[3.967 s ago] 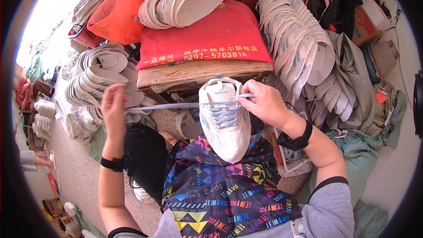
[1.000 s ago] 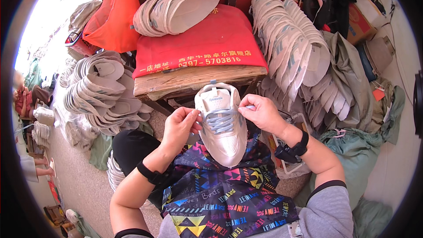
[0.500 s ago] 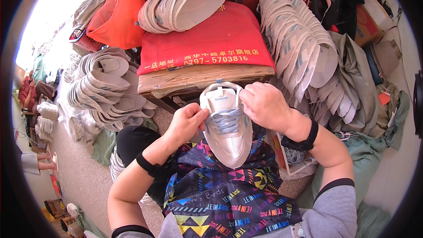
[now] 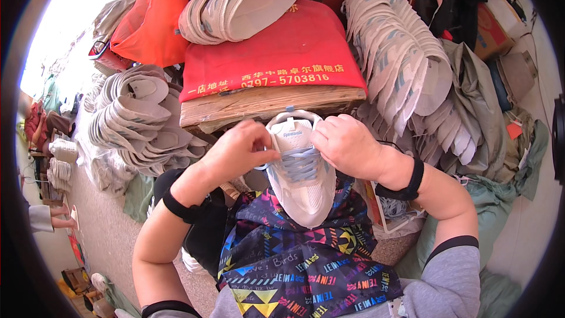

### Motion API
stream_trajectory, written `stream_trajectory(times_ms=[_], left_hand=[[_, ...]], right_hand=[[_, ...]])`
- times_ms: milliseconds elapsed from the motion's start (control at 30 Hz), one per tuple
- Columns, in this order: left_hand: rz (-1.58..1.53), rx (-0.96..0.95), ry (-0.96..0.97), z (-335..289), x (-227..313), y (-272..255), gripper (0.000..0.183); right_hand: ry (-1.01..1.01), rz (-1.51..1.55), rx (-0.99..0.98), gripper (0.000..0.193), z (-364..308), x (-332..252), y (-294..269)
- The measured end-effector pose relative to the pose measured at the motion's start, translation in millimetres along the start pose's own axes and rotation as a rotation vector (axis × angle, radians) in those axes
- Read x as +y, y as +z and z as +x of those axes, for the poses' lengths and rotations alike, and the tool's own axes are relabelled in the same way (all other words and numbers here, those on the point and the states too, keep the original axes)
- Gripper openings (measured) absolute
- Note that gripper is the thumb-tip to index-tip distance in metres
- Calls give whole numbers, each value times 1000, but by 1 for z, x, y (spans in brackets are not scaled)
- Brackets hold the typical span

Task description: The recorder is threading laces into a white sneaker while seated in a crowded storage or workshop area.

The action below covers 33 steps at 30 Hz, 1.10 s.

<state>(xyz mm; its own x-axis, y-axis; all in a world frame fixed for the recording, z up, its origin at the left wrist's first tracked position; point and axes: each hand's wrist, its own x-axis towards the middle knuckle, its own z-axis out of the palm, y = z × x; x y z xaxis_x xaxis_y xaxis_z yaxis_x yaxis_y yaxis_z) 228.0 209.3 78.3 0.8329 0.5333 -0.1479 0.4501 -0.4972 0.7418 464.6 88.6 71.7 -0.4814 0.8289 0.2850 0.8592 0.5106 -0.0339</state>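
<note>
A white and pale grey shoe upper (image 4: 303,197) with light blue laces (image 4: 299,165) rests toe toward me over my patterned apron (image 4: 300,259). Its tongue and collar point at the wooden stool. My left hand (image 4: 241,148) is at the left eyelet edge, thumb and fingers brought together; a bit of lace shows below the thumb. On the opposite side, my right hand (image 4: 347,146) is closed on the upper's edge by the top eyelets, its fingertips partly hidden. The laces cross the throat of the upper in several rows.
A wooden stool (image 4: 271,105) with a red cloth (image 4: 271,59) stands just ahead, bearing stacked uppers (image 4: 235,12). More stacks lie at left (image 4: 135,118) and right (image 4: 400,53). An orange bag (image 4: 153,20) hangs at back left. Another person (image 4: 38,126) sits far left.
My left hand has shifted up and outward along the upper's left edge, its fingers lifting. My right hand has slid slightly down and left. The upper stays nearly in place.
</note>
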Motion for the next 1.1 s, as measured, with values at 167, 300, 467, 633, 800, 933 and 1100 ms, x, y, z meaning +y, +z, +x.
stream_trajectory(times_ms=[167,300,467,633,800,933,1100], left_hand=[[45,-81,423,9,-3,-16,28],[173,-126,436,12,-5,-18,24],[193,-81,431,13,-11,-14,19],[259,18,381,10,-14,3,16],[22,185,270,8,-28,20,11],[139,468,313,9,-8,39,8],[-738,200,231,8,54,9,9]], right_hand=[[-22,96,48,20,9,17,-9],[-127,276,-142,29,13,38,-8],[-57,508,-268,18,16,52,-6],[197,622,-290,19,15,43,9],[583,751,-184,14,8,24,25],[691,1060,-48,14,14,14,22],[493,1183,368,13,57,-9,-39]])
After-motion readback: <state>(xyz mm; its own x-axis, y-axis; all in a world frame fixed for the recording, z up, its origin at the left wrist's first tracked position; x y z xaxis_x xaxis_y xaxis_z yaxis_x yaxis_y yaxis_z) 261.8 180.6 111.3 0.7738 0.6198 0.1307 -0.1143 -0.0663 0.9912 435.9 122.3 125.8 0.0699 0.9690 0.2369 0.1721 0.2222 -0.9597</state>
